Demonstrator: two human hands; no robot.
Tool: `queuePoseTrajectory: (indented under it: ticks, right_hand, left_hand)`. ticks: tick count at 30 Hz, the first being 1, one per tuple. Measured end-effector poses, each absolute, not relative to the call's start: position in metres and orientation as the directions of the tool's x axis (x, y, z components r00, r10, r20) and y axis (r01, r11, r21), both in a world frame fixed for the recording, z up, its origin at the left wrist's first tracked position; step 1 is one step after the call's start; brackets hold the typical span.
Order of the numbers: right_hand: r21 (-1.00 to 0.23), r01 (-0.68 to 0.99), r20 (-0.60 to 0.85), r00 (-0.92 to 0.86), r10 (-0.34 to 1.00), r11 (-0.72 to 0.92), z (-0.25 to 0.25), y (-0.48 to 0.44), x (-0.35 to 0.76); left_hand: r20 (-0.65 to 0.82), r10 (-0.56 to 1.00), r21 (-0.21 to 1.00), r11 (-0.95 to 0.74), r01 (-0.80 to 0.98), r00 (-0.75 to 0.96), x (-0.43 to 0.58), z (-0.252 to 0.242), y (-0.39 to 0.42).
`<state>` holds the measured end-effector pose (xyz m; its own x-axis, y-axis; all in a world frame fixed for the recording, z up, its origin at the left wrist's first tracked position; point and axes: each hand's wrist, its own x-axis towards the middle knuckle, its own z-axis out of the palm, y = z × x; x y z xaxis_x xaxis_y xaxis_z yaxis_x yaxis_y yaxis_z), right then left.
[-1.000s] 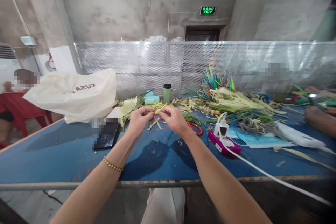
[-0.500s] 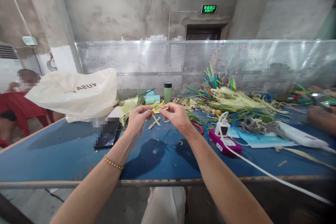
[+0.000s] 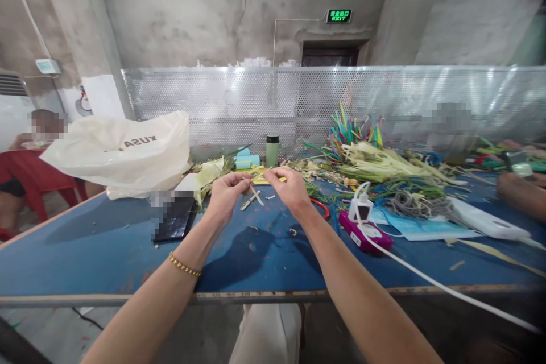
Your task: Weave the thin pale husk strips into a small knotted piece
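My left hand [image 3: 225, 195] and my right hand [image 3: 291, 187] are raised a little above the blue table [image 3: 106, 250], close together, both pinching thin pale straw strips [image 3: 255, 190] that cross between the fingertips. A gold bracelet [image 3: 184, 267] is on my left wrist. Short cut bits of strip [image 3: 249, 201] lie on the table just under my hands. Red-handled scissors [image 3: 321, 208] lie right of my right wrist.
A white plastic bag [image 3: 121, 151] and a dark phone [image 3: 174, 217] sit left. A green bottle [image 3: 272, 151] stands at the back by the perforated metal screen [image 3: 298, 102]. Husks and coloured strips [image 3: 375, 162], a purple charger [image 3: 364, 232] with white cable, and another person's arm [image 3: 520, 190] are right.
My hands have shifted slightly and drawn a bit closer, still working the strips; the loose strip ends between the fingers have changed angle. Nothing else on the table has moved.
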<state>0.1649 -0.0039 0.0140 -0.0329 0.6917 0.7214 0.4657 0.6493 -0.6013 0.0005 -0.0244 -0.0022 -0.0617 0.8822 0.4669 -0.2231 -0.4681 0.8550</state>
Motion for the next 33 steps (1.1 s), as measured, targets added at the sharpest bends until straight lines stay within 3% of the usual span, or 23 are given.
queuePoseTrajectory:
  ticks: [8,25,33]
  right_hand:
    - [-0.584,0.381,0.729,-0.142,0.670,0.717,0.0114,-0.0060,0.1588]
    - [-0.749,0.195,0.609,-0.173,0.774,0.633,0.0125,-0.0110,0.1562]
    - [-0.677,0.328,0.665,-0.113,0.739,0.659,0.0153,-0.0075,0.1641]
  left_hand:
    - [0.491,0.871,0.867,-0.490,-0.094,-0.009,0.0045,-0.0027,-0.0282]
    - [0.459,0.888,0.878,-0.453,-0.152,0.007,0.0030,-0.0020,-0.0261]
    - [0.424,0.904,0.867,-0.389,-0.311,0.052,-0.0010,-0.0019,-0.0262]
